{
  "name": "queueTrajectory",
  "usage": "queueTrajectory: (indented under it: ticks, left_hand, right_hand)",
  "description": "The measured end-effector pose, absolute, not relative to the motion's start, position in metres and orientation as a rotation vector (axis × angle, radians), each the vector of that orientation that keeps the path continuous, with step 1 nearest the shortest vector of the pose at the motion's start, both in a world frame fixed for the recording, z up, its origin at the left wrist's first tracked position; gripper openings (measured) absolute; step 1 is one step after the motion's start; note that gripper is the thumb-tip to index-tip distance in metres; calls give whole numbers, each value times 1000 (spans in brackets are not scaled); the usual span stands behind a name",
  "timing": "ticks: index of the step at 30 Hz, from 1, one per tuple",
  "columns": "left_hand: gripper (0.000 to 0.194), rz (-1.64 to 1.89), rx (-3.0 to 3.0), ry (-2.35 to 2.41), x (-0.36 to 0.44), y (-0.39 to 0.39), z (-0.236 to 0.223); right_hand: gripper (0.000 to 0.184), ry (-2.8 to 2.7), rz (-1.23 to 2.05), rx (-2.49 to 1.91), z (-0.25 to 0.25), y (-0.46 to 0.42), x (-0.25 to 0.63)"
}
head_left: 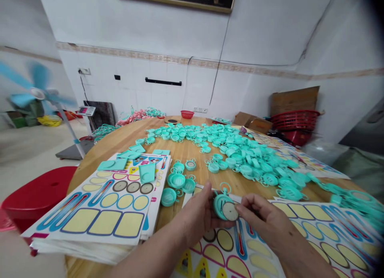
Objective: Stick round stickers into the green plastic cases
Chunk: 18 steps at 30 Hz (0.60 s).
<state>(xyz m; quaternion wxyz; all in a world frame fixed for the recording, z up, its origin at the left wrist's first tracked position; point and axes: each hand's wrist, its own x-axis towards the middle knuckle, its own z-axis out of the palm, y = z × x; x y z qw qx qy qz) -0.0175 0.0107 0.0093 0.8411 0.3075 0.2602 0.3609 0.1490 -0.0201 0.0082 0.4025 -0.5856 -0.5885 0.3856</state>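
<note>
My left hand (200, 215) grips a round turquoise plastic piece (223, 204) with a small ring on top, held just above a sticker sheet (240, 254). My right hand (260, 217) pinches a round beige sticker (230, 211) against the face of that piece. Both hands sit at the near edge of a round wooden table (126, 138).
Several turquoise pieces (240, 150) lie heaped across the table's middle and right, a few more (177, 182) near my left hand. A stack of sticker sheets (102, 206) lies at left, another sheet (330, 230) at right. Red stool (39, 194), spinning fan (36, 94), red baskets (295, 120) stand around.
</note>
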Motion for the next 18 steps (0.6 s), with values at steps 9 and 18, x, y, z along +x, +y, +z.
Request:
queueTrajectory:
  ticks: [9,18]
  left_hand:
    - [54,728,703,534,-16,11,7]
    - [54,715,713,546,-15,10,4]
  right_hand:
    - [21,-1507,965,-1512,9,-20,148]
    - [22,-1531,979,-1509,9,-20,147]
